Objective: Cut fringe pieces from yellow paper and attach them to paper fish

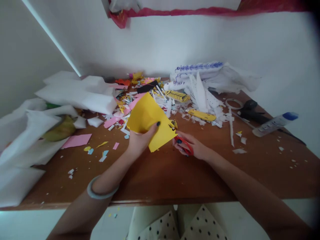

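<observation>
My left hand [140, 140] pinches a folded yellow sheet of paper [147, 118] above the brown table [160, 176], thumb on top. A pale bangle sits on that wrist. My right hand [193, 146] grips red-handled scissors [185, 145], whose blades reach under the right edge of the yellow sheet. Both hands are closed around what they hold.
Paper scraps in several colours litter the table's back. White foam sheets [80, 93] and bags pile at the left. A yellow utility knife [202, 115], black scissors [252, 111], a tape roll [233, 104], a glue bottle [273, 124] and a pink sheet [76, 140] lie around.
</observation>
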`<state>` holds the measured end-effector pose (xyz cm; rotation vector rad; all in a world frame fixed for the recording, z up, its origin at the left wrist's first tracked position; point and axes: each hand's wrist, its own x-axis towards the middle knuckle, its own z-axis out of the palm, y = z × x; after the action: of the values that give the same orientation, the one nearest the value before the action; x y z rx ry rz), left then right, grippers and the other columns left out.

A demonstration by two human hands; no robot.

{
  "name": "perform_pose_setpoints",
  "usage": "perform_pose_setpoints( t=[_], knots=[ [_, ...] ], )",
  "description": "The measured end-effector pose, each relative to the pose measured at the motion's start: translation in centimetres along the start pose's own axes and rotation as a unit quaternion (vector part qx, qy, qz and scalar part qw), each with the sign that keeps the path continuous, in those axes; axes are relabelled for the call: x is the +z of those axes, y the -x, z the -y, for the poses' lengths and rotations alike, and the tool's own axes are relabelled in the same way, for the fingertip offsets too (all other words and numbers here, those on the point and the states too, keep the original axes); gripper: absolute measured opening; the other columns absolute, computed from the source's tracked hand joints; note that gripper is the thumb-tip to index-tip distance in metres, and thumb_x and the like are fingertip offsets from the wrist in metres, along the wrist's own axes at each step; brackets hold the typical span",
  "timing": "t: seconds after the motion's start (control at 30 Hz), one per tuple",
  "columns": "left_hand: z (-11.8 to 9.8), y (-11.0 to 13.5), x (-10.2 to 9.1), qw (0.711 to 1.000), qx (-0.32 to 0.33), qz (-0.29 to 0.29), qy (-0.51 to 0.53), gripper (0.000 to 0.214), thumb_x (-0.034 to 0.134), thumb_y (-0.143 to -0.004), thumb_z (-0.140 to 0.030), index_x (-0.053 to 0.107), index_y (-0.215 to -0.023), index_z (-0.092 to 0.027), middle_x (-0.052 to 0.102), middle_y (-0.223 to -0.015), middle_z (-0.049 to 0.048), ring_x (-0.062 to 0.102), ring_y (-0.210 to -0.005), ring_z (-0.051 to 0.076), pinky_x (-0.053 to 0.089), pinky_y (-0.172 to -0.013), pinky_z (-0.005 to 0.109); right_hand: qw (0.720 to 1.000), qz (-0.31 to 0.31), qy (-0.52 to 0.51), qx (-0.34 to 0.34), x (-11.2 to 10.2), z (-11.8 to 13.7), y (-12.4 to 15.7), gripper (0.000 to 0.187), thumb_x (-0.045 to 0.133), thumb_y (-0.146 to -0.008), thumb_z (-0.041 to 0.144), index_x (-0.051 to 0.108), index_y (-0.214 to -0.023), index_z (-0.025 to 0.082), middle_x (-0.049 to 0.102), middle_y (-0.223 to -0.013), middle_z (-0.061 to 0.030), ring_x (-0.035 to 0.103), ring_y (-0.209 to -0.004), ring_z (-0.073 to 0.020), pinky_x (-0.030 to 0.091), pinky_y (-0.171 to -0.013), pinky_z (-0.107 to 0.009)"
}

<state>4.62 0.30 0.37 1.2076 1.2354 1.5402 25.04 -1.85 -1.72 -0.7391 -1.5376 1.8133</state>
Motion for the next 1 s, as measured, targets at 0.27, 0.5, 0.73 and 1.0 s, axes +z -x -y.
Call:
perform_pose_setpoints(
  t=[0.27,0.5,0.73,1.0],
  knots=[
    [0.5,0.0,0.0,1.0,-0.003,-0.01,0.014,0.048,0.085,-0.066,-0.041,0.07,-0.102,-0.013,0.073,-0.116,0.0143,0.073,-0.102,0.028,0.064,-0.083,0.033,1.0,-0.004,-0.029,0.006,0.4,-0.1,-0.4,0.042,0.062,-0.085,0.061,0.047,-0.084,0.021,0.038,-0.061,0.0072,0.028,-0.048,-0.0064,0.025,-0.042,-0.02],
    [0.5,1.4,0.6,1.0,0.006,-0.02,0.013,0.049,0.081,-0.071,-0.047,0.07,-0.106,-0.014,0.073,-0.117,0.0133,0.071,-0.105,0.027,0.063,-0.085,0.03,0.996,-0.006,-0.07,-0.059,1.4,-1.4,-0.5,0.038,0.06,-0.088,0.058,0.047,-0.089,0.022,0.042,-0.069,0.0056,0.034,-0.049,-0.0058,0.032,-0.046,-0.022],
    [1.0,2.2,0.6,1.0,-0.004,-0.002,-0.004,0.044,0.079,-0.072,-0.054,0.068,-0.085,-0.013,0.072,-0.071,0.0054,0.063,-0.05,0.014,0.049,-0.038,0.02,0.992,-0.023,-0.096,-0.073,1.8,-1.5,-0.5,0.039,0.061,-0.087,0.059,0.046,-0.092,0.023,0.041,-0.066,0.0072,0.032,-0.048,-0.0056,0.031,-0.044,-0.02],
    [0.6,3.2,0.6,0.99,-0.027,0.14,-0.002,0.054,0.067,-0.083,-0.057,0.05,-0.05,-0.017,0.045,-0.036,-0.0042,0.041,-0.03,0.007,0.037,-0.031,0.019,0.988,-0.079,-0.085,-0.105,2.5,-2.4,-0.6,0.04,0.055,-0.09,0.061,0.048,-0.098,0.023,0.044,-0.061,0.0082,0.039,-0.042,-0.0062,0.032,-0.04,-0.021]
  ],
)
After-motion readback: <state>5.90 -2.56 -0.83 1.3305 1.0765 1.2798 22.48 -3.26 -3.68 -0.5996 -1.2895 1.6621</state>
